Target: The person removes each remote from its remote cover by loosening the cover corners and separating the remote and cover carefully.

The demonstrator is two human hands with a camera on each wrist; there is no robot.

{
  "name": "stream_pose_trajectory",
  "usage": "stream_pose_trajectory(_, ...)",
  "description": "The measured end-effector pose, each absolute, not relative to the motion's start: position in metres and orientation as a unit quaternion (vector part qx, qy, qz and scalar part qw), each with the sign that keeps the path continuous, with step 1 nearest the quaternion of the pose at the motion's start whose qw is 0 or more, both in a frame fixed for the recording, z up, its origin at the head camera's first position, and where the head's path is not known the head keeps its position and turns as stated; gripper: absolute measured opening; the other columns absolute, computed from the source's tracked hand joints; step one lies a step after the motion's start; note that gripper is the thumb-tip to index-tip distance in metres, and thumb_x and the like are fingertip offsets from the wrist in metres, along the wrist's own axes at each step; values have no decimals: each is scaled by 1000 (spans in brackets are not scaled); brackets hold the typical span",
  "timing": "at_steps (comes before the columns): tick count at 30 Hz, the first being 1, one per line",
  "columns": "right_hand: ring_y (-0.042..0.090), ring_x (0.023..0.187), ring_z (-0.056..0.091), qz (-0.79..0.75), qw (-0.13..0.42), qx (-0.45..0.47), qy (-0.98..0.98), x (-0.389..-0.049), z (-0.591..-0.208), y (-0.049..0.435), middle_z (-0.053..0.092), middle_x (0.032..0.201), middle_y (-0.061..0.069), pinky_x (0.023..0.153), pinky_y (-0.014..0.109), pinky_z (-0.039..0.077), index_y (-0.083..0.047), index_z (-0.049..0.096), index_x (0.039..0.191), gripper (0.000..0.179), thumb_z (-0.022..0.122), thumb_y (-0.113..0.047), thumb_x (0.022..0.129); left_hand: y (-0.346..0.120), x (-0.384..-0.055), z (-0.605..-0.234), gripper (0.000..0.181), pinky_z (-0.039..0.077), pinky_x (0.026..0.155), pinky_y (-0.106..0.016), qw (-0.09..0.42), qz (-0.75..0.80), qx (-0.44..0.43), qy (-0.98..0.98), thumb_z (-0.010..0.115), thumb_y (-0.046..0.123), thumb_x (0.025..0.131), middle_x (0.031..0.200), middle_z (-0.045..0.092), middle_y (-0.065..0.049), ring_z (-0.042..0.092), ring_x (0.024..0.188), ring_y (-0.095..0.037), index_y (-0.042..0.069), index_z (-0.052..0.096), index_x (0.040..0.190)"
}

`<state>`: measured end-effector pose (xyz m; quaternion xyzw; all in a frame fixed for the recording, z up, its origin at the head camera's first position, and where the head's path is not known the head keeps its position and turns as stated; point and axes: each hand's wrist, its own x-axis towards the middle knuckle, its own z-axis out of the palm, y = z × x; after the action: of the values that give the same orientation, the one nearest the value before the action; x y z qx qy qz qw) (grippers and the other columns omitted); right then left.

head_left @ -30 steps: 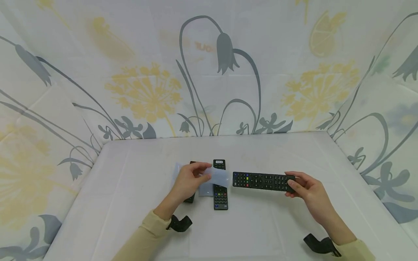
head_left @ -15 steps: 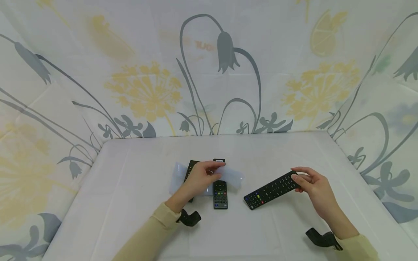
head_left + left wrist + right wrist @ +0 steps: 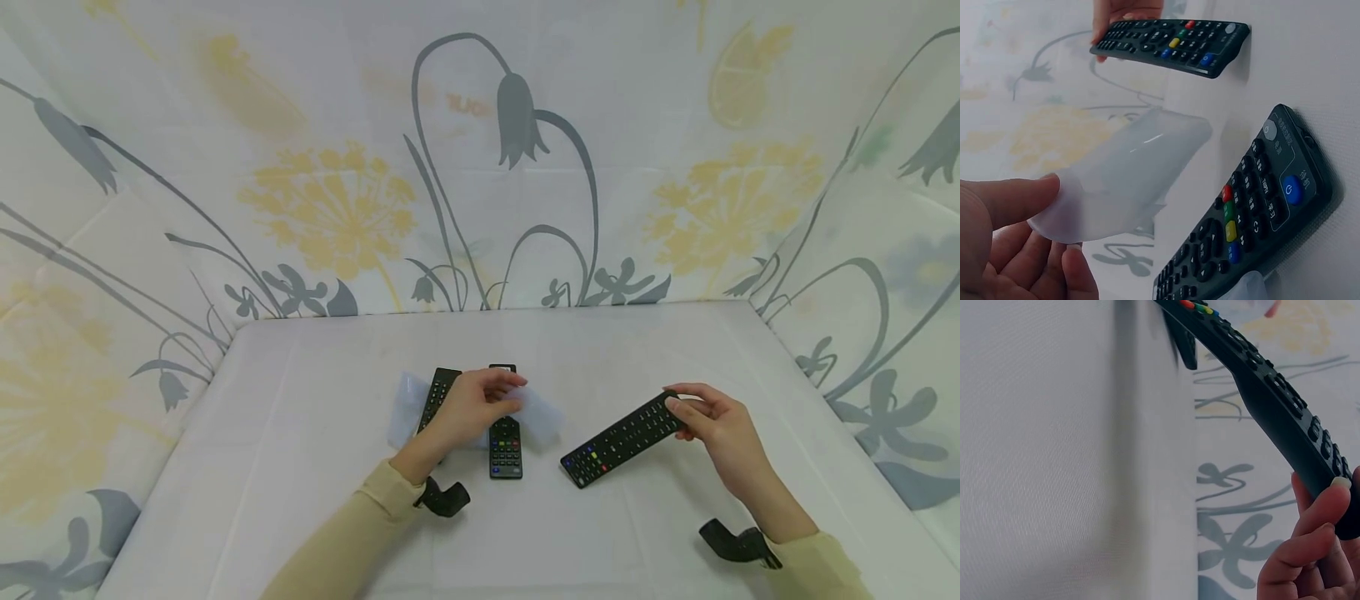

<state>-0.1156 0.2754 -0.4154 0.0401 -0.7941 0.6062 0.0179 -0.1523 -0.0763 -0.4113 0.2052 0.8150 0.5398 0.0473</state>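
My left hand (image 3: 474,404) pinches a translucent plastic sleeve (image 3: 1135,169) by one end, between thumb and fingers. The sleeve looks flat and hangs over the middle remote control (image 3: 506,450), which lies upright on the table with its colored buttons toward me. Another black remote control (image 3: 437,396) lies tilted on the left, partly hidden behind my left hand. Over on the right, my right hand (image 3: 712,421) grips the upper end of a third remote control (image 3: 621,440). That remote slants down to the left, its far end low over the table.
More pale bluish plastic sleeves (image 3: 405,408) lie under and beside the left remote. The table (image 3: 315,483) has a white cover, with flower-patterned cloth (image 3: 345,208) standing behind it and at both sides. A black wrist mount (image 3: 738,543) sits at each wrist.
My left hand has moved right, carrying the plastic sleeve over the middle remote. The remote in my right hand has swung from nearly level to slanting, its left end lower; lately the right hand barely moves.
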Motion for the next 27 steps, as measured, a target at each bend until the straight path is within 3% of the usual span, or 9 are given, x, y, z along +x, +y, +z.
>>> stream_pose_trajectory(9, 13, 63, 59, 587, 13, 43, -808, -120, -413, 268, 71, 84, -9, 62, 26, 50, 4, 61, 121, 31, 64, -17, 99, -71, -156, -418, 21, 51, 86, -32, 54, 526, 227, 818, 74, 9, 90, 108, 72, -1, 64, 98, -13, 8, 74, 111)
stream_pose_trajectory(15, 14, 69, 59, 572, 1, 73, -817, -125, -414, 267, 69, 87, -7, 66, 25, 51, 9, 55, 126, 36, 62, -16, 100, -67, -158, -423, 22, 51, 84, -27, 59, 517, 211, 827, 75, 14, 90, 111, 71, 3, 63, 101, -10, 13, 75, 112)
stream_pose_trajectory(22, 16, 77, 58, 593, -21, 106, -798, -129, -417, 265, 64, 91, -6, 70, 27, 51, 0, 56, 130, 32, 61, -10, 100, -62, -160, -424, 34, 51, 91, -31, 80, 515, 194, 831, 72, 8, 92, 124, 67, -3, 60, 117, -19, 12, 69, 125)
stream_pose_trajectory(27, 15, 78, 57, 579, -21, 88, -810, -130, -418, 263, 64, 94, -6, 71, 27, 51, 4, 52, 134, 38, 61, -14, 100, -60, -160, -424, 31, 51, 92, -35, 80, 512, 167, 839, 72, 10, 92, 116, 69, -2, 62, 114, -19, 13, 65, 122)
